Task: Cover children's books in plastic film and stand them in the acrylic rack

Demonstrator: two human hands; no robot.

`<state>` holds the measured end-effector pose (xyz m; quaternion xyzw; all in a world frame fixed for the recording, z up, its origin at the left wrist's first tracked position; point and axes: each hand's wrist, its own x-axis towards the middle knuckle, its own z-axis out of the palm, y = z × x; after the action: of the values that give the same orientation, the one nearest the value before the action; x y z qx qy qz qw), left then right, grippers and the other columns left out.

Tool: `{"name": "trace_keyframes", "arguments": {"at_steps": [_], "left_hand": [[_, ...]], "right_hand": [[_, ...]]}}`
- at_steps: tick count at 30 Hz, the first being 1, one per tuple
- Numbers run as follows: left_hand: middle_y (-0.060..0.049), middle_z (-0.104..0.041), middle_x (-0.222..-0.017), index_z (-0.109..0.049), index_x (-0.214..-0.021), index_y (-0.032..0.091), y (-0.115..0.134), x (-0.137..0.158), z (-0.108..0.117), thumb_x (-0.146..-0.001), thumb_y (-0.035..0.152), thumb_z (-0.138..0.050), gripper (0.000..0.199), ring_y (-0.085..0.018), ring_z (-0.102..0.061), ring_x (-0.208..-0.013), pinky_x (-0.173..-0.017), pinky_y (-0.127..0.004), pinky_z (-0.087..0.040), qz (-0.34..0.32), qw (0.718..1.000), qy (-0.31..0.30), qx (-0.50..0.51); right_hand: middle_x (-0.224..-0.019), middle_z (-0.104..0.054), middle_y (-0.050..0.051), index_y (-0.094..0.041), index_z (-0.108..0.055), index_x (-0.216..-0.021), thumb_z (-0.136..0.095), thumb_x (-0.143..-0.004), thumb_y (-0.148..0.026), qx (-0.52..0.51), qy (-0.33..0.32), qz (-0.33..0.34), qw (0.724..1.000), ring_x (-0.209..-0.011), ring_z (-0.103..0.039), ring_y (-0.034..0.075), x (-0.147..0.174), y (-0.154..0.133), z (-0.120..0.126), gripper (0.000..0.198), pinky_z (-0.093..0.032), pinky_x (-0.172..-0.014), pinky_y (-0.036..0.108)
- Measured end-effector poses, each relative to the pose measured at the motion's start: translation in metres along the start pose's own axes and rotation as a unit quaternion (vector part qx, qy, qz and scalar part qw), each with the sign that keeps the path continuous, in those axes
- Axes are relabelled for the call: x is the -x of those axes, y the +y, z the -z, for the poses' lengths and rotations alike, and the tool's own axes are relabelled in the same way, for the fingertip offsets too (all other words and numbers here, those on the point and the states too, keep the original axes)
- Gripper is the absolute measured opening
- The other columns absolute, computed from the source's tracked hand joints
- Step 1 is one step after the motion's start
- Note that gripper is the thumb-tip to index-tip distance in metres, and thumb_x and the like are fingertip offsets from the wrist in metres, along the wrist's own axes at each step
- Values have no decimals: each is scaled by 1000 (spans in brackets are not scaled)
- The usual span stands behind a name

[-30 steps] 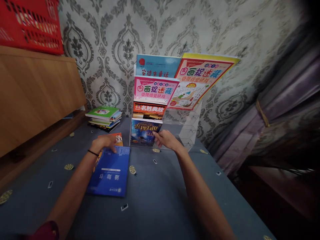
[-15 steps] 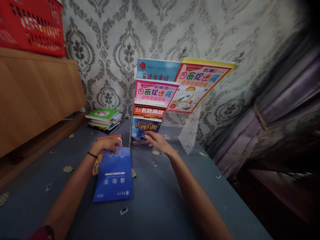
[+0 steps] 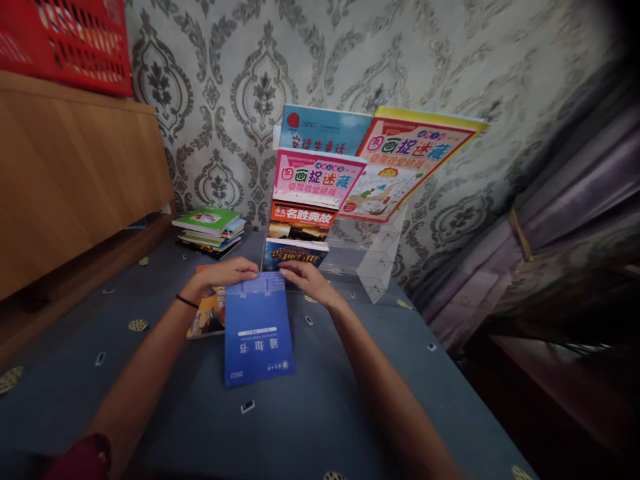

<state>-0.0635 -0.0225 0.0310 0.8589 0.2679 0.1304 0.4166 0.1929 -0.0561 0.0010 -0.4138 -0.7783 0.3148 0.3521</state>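
Note:
A blue booklet (image 3: 257,333) with white print, upside down to me, is held by its far edge. My left hand (image 3: 229,272) is closed on the far left corner. At the far right corner, the fingers of my right hand (image 3: 307,280) close on the edge; the thumb is partly hidden. Under the left wrist lies an orange book (image 3: 210,313), partly covered by the blue booklet. Just beyond both hands, a dark blue book (image 3: 297,253) stands in the lowest front pocket of a clear tiered rack (image 3: 383,267).
Higher in the rack stand an orange-titled book (image 3: 303,223), a pink book (image 3: 320,177), a teal book (image 3: 325,130) and a yellow-edged book (image 3: 400,167). Several stacked books (image 3: 207,223) lie left. A wooden cabinet (image 3: 80,180) bears a red basket (image 3: 100,67); a curtain (image 3: 500,233) hangs right.
The blue booklet has moved right and toward the rack with my left hand. My right hand has left the dark blue book's cover and come to the booklet's corner. The view has shifted slightly.

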Motion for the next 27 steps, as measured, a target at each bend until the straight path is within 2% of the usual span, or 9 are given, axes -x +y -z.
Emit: {"name": "trace_keyframes", "arguments": {"at_steps": [5, 7, 9, 11, 13, 15, 17, 23, 27], "left_hand": [[5, -45, -64, -49, -73, 19, -22, -3, -36, -80, 52, -63, 37, -10, -45, -57, -53, -21, -35, 110, 983, 89, 118], [6, -45, -61, -44, -76, 21, -24, 6, -53, -82, 55, -58, 37, -10, -46, -53, -51, -21, -36, 139, 977, 87, 137], [6, -48, -58, -41, -81, 23, -17, 22, -69, -87, 55, -48, 34, -13, -51, -49, -49, -23, -39, 187, 972, 47, 133], [4, -54, -56, -41, -84, 23, -3, 39, -81, -93, 50, -40, 28, -17, -57, -49, -50, -26, -42, 247, 967, -3, 58], [-1, -59, -61, -44, -80, 22, 15, 53, -89, -95, 44, -40, 27, -21, -64, -59, -58, -30, -47, 269, 956, -4, -118], [-6, -64, -72, -50, -78, 21, 31, 58, -93, -96, 41, -43, 28, -26, -68, -75, -69, -35, -49, 253, 924, 35, -284], [-10, -68, -85, -56, -85, 19, 40, 54, -95, -98, 39, -43, 27, -29, -69, -87, -77, -39, -50, 225, 900, 68, -367], [-12, -68, -120, -58, -115, 17, 18, 30, -100, -102, 28, -42, 23, -26, -61, -118, -103, -41, -45, 63, 917, 73, -388], [-13, -70, -116, -54, -124, 16, 8, 31, -100, -104, 31, -42, 28, -27, -66, -111, -100, -44, -46, 76, 903, 81, -415]], "right_hand": [[-111, -76, 11, -15, -70, -120, -60, -94, -32, 18, -2, -9, 1000, -96, -71, 23, 0, 11, 0, 32, -55, -87, 37], [-111, -75, 11, -14, -70, -119, -60, -94, -29, 26, -4, -11, 1000, -97, -71, 23, 1, 11, 1, 31, -55, -86, 36], [-111, -75, 10, -15, -70, -118, -60, -94, -27, 40, -5, -9, 999, -96, -71, 22, 1, 9, 2, 30, -54, -85, 35], [-110, -76, 9, -15, -71, -117, -60, -94, -27, 58, 1, -7, 998, -94, -71, 21, 1, 6, 3, 28, -53, -83, 34], [-106, -76, 8, -15, -72, -116, -60, -94, -27, 76, 7, -2, 997, -91, -70, 21, 0, 5, 3, 27, -52, -81, 32], [-104, -76, 6, -17, -73, -114, -60, -94, -26, 88, 10, 7, 996, -90, -70, 20, -1, 4, 2, 26, -50, -80, 31], [-102, -76, 5, -18, -73, -114, -59, -94, -25, 99, 12, 13, 995, -88, -69, 19, -1, 3, 2, 25, -50, -79, 30], [-101, -77, 7, -16, -74, -114, -58, -95, -23, 125, 7, 7, 992, -88, -69, 19, 4, -3, 3, 25, -49, -78, 29], [-103, -77, 9, -14, -73, -116, -58, -95, -23, 121, -3, 1, 993, -91, -70, 21, 5, -3, 3, 26, -50, -78, 29]]}}
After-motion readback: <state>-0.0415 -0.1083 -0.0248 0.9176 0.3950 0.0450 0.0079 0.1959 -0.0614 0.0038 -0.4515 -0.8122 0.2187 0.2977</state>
